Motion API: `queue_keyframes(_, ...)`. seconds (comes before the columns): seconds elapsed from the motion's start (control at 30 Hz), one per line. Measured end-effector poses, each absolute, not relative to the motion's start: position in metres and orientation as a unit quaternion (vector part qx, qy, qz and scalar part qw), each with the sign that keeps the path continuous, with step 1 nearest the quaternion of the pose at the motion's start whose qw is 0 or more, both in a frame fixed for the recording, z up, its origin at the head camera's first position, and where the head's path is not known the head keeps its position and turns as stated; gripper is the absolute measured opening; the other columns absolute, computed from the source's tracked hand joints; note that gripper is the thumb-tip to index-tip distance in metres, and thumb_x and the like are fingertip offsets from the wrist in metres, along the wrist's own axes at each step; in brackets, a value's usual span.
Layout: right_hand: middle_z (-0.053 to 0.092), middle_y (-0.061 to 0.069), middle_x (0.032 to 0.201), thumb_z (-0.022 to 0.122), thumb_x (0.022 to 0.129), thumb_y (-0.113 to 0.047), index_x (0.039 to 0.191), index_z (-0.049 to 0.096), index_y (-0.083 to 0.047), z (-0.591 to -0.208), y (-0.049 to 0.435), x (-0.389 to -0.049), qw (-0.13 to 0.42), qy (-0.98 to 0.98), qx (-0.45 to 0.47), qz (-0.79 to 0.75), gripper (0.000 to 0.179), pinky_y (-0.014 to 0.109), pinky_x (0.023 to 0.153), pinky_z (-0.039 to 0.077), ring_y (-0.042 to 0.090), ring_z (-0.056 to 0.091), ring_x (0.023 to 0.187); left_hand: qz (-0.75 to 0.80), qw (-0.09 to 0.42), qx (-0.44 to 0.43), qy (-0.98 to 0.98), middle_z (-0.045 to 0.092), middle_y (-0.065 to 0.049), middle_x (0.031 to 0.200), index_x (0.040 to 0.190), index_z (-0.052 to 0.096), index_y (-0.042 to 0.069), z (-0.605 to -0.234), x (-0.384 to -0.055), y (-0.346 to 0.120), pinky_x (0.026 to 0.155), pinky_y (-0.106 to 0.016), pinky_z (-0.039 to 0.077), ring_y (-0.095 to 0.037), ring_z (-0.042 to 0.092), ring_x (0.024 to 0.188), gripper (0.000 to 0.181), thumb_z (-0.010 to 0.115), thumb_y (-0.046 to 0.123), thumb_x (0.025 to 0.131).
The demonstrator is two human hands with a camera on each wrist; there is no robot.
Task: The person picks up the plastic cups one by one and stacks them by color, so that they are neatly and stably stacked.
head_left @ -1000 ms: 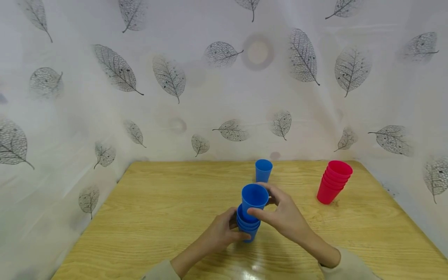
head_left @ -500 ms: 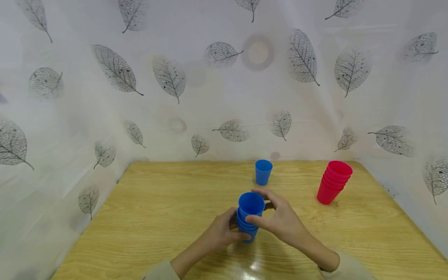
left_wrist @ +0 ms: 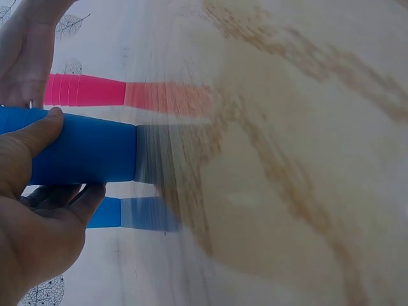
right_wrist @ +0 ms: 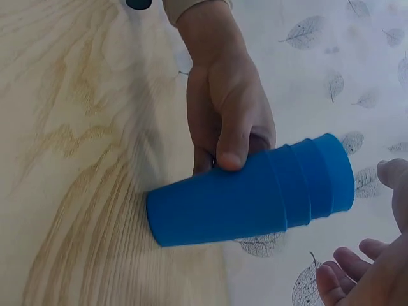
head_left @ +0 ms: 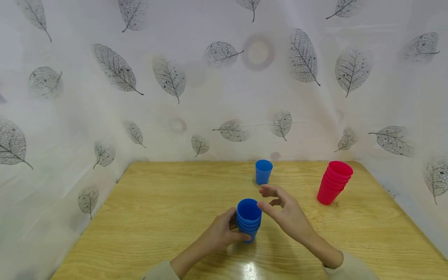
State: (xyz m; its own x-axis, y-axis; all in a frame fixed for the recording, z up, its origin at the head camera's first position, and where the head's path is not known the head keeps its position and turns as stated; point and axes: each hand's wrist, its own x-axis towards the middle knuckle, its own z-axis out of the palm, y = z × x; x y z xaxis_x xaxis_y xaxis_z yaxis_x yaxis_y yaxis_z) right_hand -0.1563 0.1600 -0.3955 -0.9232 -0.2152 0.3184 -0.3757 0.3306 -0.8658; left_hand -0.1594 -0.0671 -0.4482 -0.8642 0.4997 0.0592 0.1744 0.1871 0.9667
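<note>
A stack of several nested blue cups (head_left: 249, 225) stands upright on the table, bottom down. My left hand (head_left: 220, 232) grips the stack low from the left, thumb in front and fingers behind; the left wrist view shows this hand (left_wrist: 44, 236) wrapped around the lower cup wall. My right hand (head_left: 288, 217) hovers to the right of the top rim, fingers spread and holding nothing. In the right wrist view its fingers (right_wrist: 347, 271) are apart from the stack (right_wrist: 248, 194). Behind the right hand a single blue cup (head_left: 263, 173) stands upright.
Toward the back right of the wooden table (head_left: 168, 198) stands a stack of nested red cups (head_left: 332, 184), leaning slightly. A pale curtain (head_left: 224, 93) printed with leaves hangs behind the table and along its sides.
My right hand lowered a blue cup into the stack under my left hand, let it go and drew away to the right. My left hand stayed in place.
</note>
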Motion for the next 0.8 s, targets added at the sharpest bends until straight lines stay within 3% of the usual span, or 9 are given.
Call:
queue_keyframes(0.27,0.067,0.009,0.125,0.070,0.101,-0.021,0.139,0.058,-0.003,-0.407,0.174,-0.172,0.070,-0.819,0.165,0.544,0.044,0.027,0.092,0.056,0.030,0.062,0.117,0.603,0.139,0.223,0.754,0.064,-0.017,0.134,0.138,0.051,-0.003,-0.449,-0.159,-0.068,0.107,-0.036,0.050,-0.033,0.061,0.128,0.062,0.084,0.001,0.085)
queue_keyframes(0.57,0.065,0.017,0.131,0.073,0.099,-0.026,0.144,0.052,0.002,-0.431,0.204,-0.208,0.086,-0.846,0.118,0.513,0.057,0.021,0.091,0.053,0.032,0.061,0.121,0.606,0.135,0.226,0.751,0.064,-0.017,0.133,0.137,0.052,-0.004,-0.448,-0.159,-0.068,0.108,-0.034,0.050,-0.033,0.061,0.128,0.062,0.085,0.001,0.084)
queue_keyframes(0.8,0.059,0.026,0.138,0.074,0.098,-0.028,0.148,0.045,0.006,-0.439,0.227,-0.237,0.067,-0.859,0.090,0.499,0.067,0.017,0.092,0.049,0.038,0.057,0.126,0.604,0.145,0.223,0.751,0.063,-0.017,0.135,0.140,0.051,-0.003,-0.448,-0.160,-0.069,0.108,-0.035,0.049,-0.033,0.059,0.130,0.064,0.084,0.002,0.085)
